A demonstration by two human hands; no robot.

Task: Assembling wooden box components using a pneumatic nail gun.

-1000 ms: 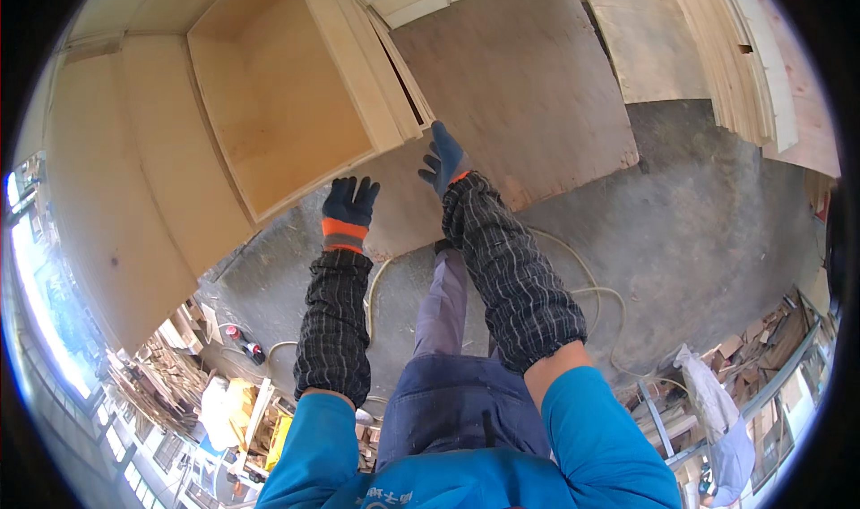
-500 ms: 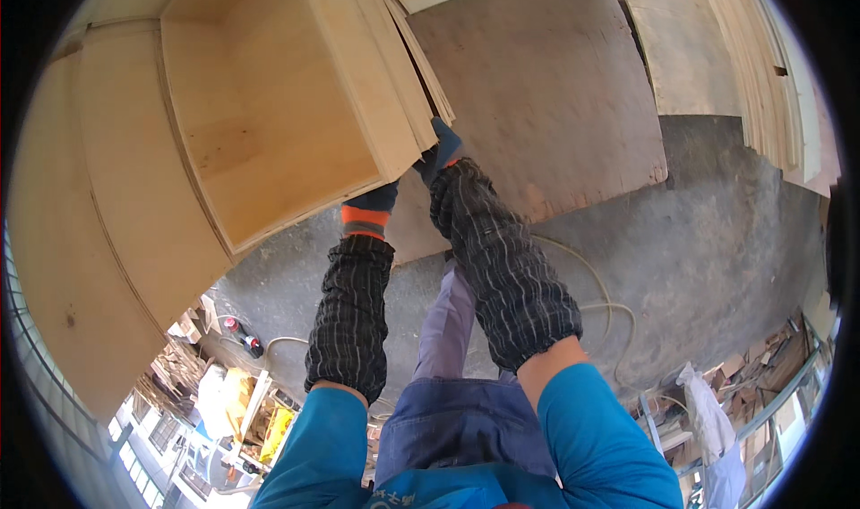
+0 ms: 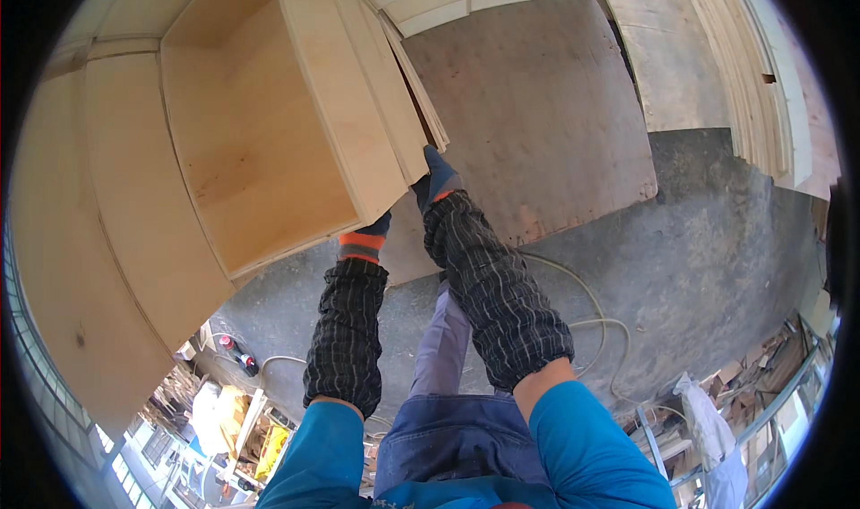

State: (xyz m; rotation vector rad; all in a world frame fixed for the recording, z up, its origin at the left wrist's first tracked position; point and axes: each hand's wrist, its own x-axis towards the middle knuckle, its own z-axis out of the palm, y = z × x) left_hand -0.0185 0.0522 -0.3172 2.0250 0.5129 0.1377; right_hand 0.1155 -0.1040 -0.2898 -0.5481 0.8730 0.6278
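Observation:
An open-fronted box of pale plywood [image 3: 372, 124] stands in front of me at the upper left, its inside facing up toward me. My right hand [image 3: 436, 176], in a blue-grey glove, is closed on the box's near right corner, its thumb along the side by a narrow gap between panels. Under the near edge, my left hand [image 3: 372, 229] shows only the back of its dark glove and orange cuff. The left fingers are hidden beneath the box. Dark striped sleeves cover both forearms.
More pale plywood panels [image 3: 134, 196] stand against the box's left side. A large brown board [image 3: 537, 115] lies on the grey floor beyond my right hand. Stacked sheets [image 3: 748, 88] rise at the far right. A pale hose [image 3: 602, 316] snakes over the floor; wood scraps lie behind.
The near edge of the box and both my hands sit slightly lower and further left in view. The floor and boards have shifted too. Both hands keep their places at the box.

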